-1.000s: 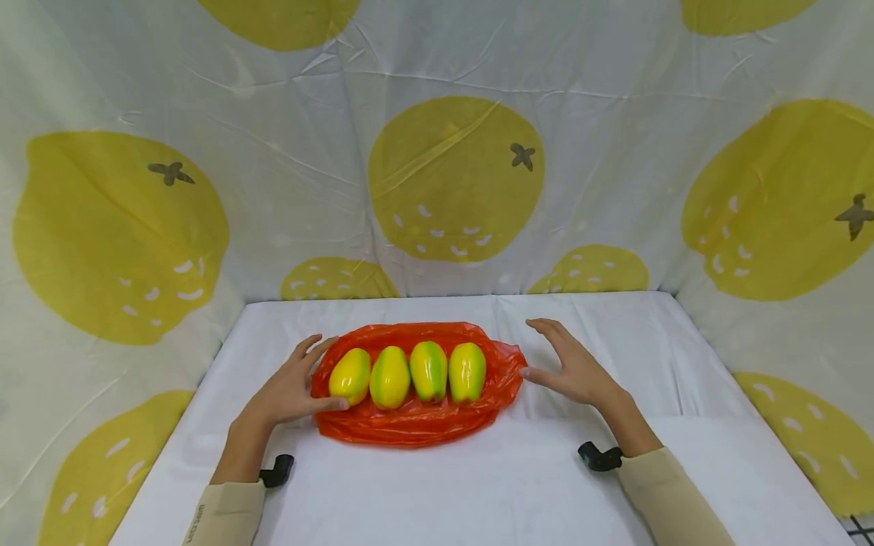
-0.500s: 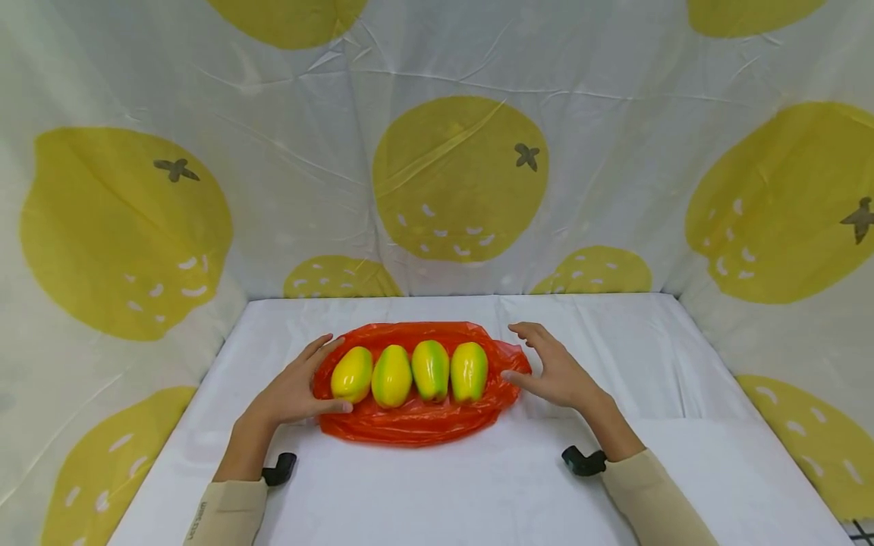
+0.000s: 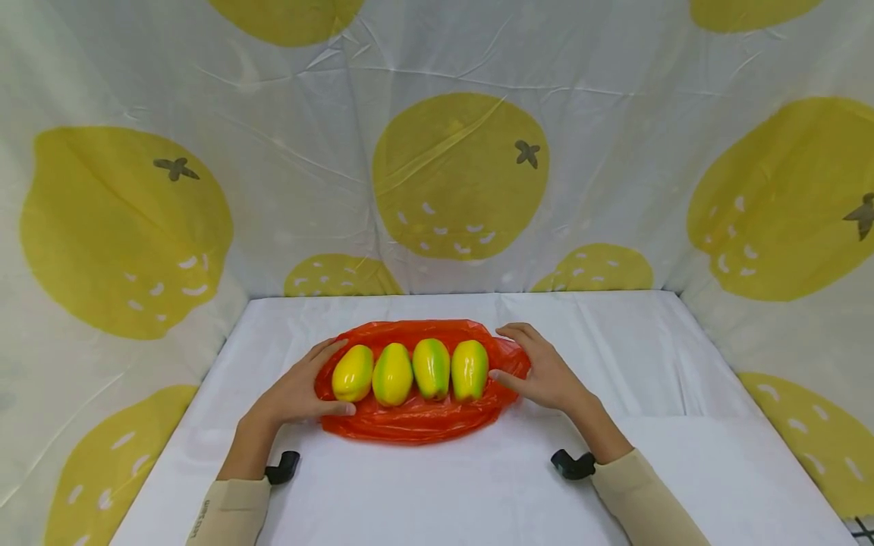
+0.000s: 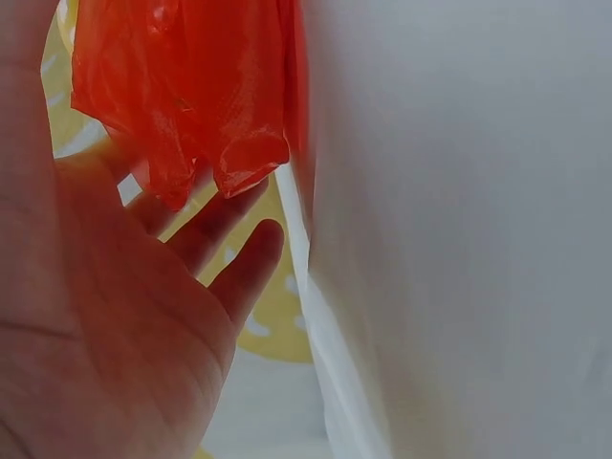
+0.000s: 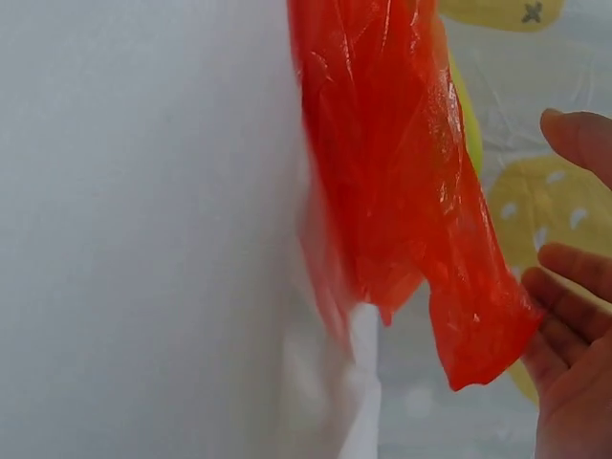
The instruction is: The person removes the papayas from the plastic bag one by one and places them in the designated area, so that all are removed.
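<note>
Left hand (image 3: 297, 388): left of centre, lower half of the head view. Fingers and thumb spread around the left end of the bag (image 3: 413, 422), nothing gripped. Thumb over the near edge, fingertips by the far edge.

Right hand (image 3: 546, 374): right of centre, near-mirror pose, also released, thumb tip just beside the rightmost fruit (image 3: 470, 370). In the right wrist view its fingertips meet the bag's loose corner at lower right; we can't tell if they touch or sit behind it.

Bag sits between the hands, just below centre of the head view. Key relation: long axis runs left-right, hand to hand. Neither hand clearly nearer; each has its own end.

Four fruit (image 3: 393, 374) lie on the bag, rowed along that axis, each with its own length crosswise to the row. Our read: inward force would load the row from its ends, so both sides should stay even.

White table (image 3: 423, 500) underneath; lemon-print cloth (image 3: 601, 174) fills the upper half.
</note>
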Available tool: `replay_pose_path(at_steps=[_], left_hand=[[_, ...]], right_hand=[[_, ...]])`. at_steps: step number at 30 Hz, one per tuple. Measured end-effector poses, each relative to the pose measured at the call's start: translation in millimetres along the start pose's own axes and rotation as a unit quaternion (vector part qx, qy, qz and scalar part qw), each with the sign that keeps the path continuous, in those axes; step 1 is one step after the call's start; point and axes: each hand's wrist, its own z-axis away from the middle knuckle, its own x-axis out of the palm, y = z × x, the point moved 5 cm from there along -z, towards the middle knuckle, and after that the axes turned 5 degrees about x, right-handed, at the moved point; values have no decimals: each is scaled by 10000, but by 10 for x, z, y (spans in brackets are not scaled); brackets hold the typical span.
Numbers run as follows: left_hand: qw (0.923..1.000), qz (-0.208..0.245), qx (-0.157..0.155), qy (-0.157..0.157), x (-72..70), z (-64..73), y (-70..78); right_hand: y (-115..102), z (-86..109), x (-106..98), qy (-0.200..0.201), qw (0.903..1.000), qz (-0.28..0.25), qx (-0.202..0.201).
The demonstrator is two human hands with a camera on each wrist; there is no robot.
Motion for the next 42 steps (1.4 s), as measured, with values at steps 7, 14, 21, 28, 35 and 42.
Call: replay_pose_path(at_steps=[7,14,21,28,35,42], left_hand=[[9999,-102,49,-43,22,-13,8],[10000,-30,71,-57,63,-41,13],[9997,147,188,-12,68,-45,20],[9998,92,134,-68,71,-42,-11],[9998,150,50,-127,79,-42,-37],[9997,51,150,-158,75,-62,-5]], right_hand=[[-155,-59,56,6,9985,-256,-494],[-165,-119,223,-406,9990,-115,-176],[-140,-133,369,-550,9978,18,363],[-143,-146,500,-670,9956,202,630],[-160,-140,544,-713,9950,329,613],[-163,-142,546,-796,9948,258,578]])
